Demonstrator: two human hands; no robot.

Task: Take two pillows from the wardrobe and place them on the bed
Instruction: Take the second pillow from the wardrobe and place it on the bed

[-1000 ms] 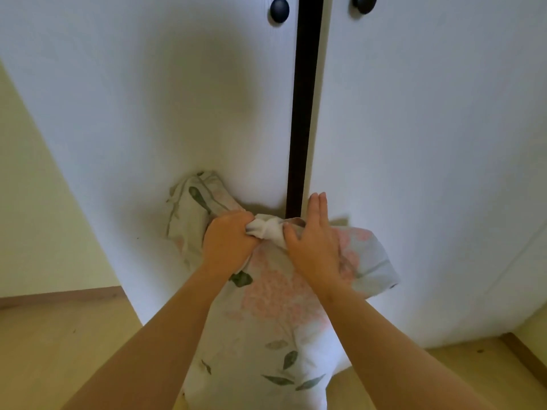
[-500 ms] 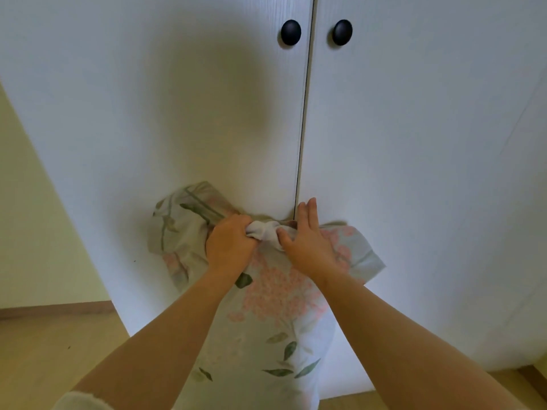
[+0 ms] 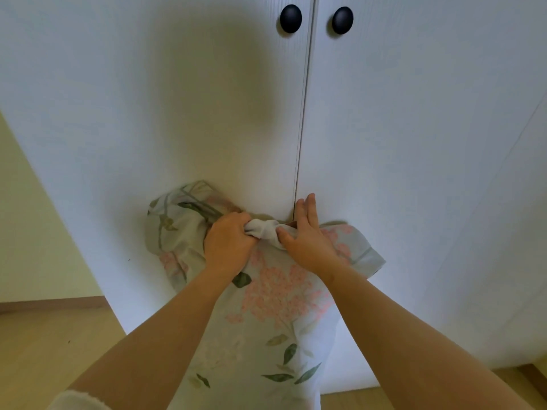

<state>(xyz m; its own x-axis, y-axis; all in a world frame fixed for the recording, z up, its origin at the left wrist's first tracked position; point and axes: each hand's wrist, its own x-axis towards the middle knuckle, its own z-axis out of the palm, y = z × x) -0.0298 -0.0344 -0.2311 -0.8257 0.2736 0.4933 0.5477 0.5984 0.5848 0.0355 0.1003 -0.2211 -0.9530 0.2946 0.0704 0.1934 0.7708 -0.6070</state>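
The dark gap between the wardrobe doors (image 3: 414,143) is gone now; they meet in a thin line; the two black knobs (image 3: 291,18) sit close together at the top middle of the frame.

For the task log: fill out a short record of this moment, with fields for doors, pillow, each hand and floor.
wardrobe doors: both closed, thin seam between
knobs: two, dark, round, one per door
floral pillow: outside the wardrobe, against the doors; one or two, cannot tell
left hand: grips bunched cloth at the pillow's top
right hand: straight fingers on the right door, thumb on the cloth
floor: light wood
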